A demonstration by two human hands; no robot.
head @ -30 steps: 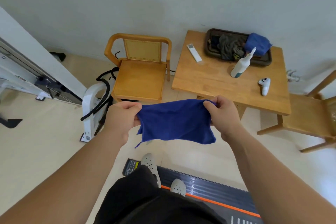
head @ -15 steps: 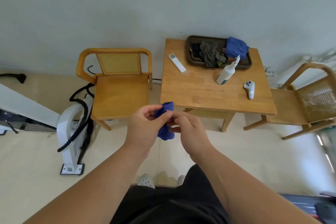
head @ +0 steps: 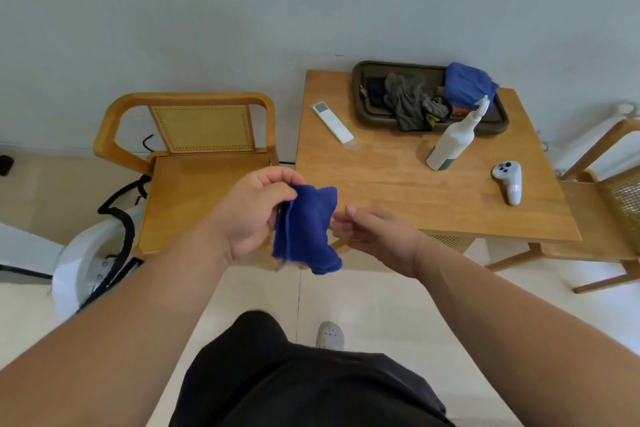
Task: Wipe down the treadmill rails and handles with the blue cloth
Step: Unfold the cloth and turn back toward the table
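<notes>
Writing or brand marks cannot be read anywhere; the small marks on the white machine base (head: 88,274) at your lower left are too blurred to make out. On the wooden table (head: 398,198) ahead, a dark tray (head: 360,80) at the far edge holds a crumpled grey-green rag (head: 410,104), some dark items you cannot identify, and a bundled blue fabric (head: 467,83) at its right end. In front of the tray stands a white spray bottle (head: 450,142), upright. A white remote (head: 332,122) lies to its left, and a white game controller (head: 508,180) lies near the table's right edge. A wooden chair (head: 194,184) sits just left of the table, and another chair (head: 609,204) at the right.

Your left hand (head: 252,215) pinches the blue cloth (head: 306,229) at its top corner, fingers closed on it, so the cloth hangs folded in front of you, above the floor between the chair and table. Your right hand (head: 377,236) is beside the cloth with fingers spread apart, palm up, its fingertips at the cloth's edge without gripping.

Half a second ago both hands were bunched together around the cloth; now the right has let go and the cloth has dropped open into a doubled flap. The treadmill is out of view.
</notes>
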